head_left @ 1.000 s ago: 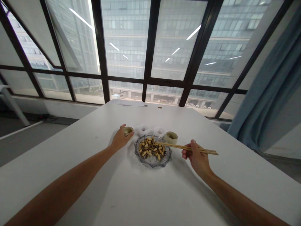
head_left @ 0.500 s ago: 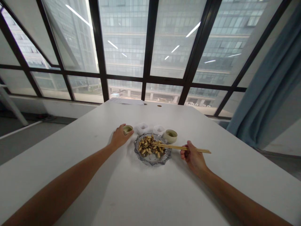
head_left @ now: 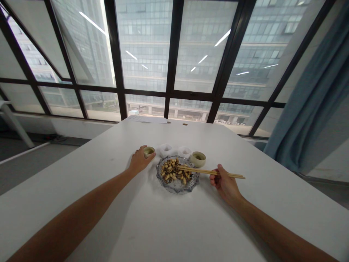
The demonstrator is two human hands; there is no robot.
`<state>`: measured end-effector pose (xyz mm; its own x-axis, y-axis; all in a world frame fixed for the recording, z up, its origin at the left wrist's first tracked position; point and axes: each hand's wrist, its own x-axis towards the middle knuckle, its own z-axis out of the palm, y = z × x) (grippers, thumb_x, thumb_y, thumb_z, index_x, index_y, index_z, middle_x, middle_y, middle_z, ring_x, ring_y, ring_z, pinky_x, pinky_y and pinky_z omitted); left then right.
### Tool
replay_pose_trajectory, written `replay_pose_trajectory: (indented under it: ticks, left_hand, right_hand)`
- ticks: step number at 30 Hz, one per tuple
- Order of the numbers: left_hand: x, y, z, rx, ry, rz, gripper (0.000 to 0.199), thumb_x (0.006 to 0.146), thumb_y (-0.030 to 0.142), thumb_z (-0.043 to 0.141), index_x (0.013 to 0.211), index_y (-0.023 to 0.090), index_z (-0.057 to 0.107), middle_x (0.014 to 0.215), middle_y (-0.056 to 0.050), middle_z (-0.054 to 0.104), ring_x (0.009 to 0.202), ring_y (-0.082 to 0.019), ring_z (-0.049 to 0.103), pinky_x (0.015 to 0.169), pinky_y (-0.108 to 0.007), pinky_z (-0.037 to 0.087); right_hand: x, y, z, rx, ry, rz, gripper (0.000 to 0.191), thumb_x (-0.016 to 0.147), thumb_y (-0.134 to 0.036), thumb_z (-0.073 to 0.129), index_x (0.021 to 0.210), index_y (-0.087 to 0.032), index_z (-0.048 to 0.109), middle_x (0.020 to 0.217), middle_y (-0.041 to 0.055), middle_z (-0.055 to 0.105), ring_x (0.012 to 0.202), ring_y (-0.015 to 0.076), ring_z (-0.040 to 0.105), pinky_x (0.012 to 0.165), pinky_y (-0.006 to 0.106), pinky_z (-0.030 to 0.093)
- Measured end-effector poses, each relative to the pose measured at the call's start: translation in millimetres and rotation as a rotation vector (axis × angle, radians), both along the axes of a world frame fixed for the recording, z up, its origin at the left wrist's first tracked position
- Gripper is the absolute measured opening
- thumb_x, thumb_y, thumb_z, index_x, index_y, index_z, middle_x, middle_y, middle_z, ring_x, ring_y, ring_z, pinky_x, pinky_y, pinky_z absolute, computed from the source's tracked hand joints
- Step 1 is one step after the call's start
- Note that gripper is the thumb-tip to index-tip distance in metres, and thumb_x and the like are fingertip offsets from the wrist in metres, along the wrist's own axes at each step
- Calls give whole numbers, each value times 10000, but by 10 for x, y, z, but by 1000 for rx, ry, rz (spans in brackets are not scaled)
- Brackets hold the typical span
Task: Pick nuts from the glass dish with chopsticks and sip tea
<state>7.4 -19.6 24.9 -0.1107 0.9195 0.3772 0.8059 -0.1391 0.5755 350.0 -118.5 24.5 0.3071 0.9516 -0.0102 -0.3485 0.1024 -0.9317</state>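
Note:
My left hand point(head_left: 139, 160) is wrapped round the near side of a small green cup point(head_left: 149, 150), which stands on the table left of the plate. In my right hand point(head_left: 223, 182) is a pair of chopsticks point(head_left: 207, 171), held near the middle. Their tips reach into the nuts and seeds point(head_left: 173, 168) heaped on a scalloped clear glass plate point(head_left: 177, 189). The pieces look like peanuts or pistachios mixed with dark striped sunflower seeds. Whether the tips grip a piece is too small to tell.
Behind the plate stand two white cups point(head_left: 165, 149) and, to their right, a second green cup point(head_left: 197, 159). The white table point(head_left: 152, 225) runs toward the windows, with paper sheets point(head_left: 148, 119) at its far edge. A blue curtain point(head_left: 305, 109) hangs at the right.
The whole view has shifted slightly. Both hands, the cup and the chopsticks keep nearly the same places relative to the plate.

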Motion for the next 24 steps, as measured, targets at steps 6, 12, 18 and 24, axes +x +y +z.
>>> replay_pose_trajectory:
  ticks: [6,12,18,24]
  left_hand:
    - [5,-17,23,-16,11,-4,614,879,537,630,1363,181,501,1238,-134,680,1190,-303,639,962,-401,489]
    - [10,-22,35,-25,16,-1,611,880,539,633,1363,188,504,1225,-121,683,1188,-288,641,958,-375,493]
    - [11,-12,14,-13,21,-2,612,883,528,633,1363,174,499,1239,-134,678,1205,-298,632,981,-392,486]
    - [1,-12,14,-14,-14,-19,593,883,534,629,1359,208,494,1234,-108,682,1174,-275,653,972,-379,499]
  right_hand:
    - [-46,-86,108,117,-139,64,542,669,-693,798,651,-179,624,471,23,621,358,133,544,335,238,446]
    - [-100,-212,353,112,-360,261,579,714,-732,738,629,-169,630,434,37,614,322,138,538,315,233,424]
    - [-149,-295,548,204,-561,247,595,766,-750,676,626,-173,644,464,48,639,340,142,570,329,236,453]
    - [-130,-332,533,336,-710,178,575,854,-713,608,650,-178,657,496,57,658,374,152,599,359,247,471]
